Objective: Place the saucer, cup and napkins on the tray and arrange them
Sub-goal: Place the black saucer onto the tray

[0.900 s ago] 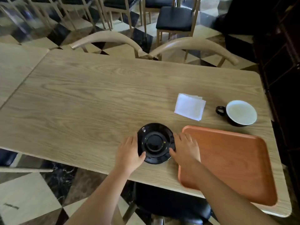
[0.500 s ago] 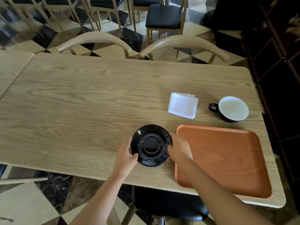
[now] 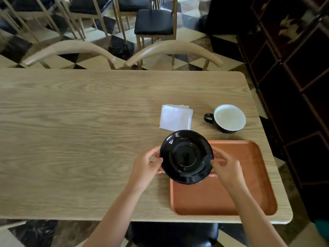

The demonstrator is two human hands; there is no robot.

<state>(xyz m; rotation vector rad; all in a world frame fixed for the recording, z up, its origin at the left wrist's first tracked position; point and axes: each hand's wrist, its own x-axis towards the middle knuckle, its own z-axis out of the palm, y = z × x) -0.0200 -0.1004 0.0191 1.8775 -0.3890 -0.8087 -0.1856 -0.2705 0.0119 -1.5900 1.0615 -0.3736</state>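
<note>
Both hands, left hand (image 3: 147,164) and right hand (image 3: 226,168), grip the glossy black saucer's (image 3: 186,155) opposite rims.

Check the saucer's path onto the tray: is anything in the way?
Nothing visible. Both hands, left and right, hold the saucer over the tray's near-left corner. The tray is bare; the napkins and cup sit beyond it on the table.

A café or restaurant dining room: rows of matching wooden chairs (image 3: 154,24), wooden tables (image 3: 89,122), checkered marble floor (image 3: 192,35).
</note>
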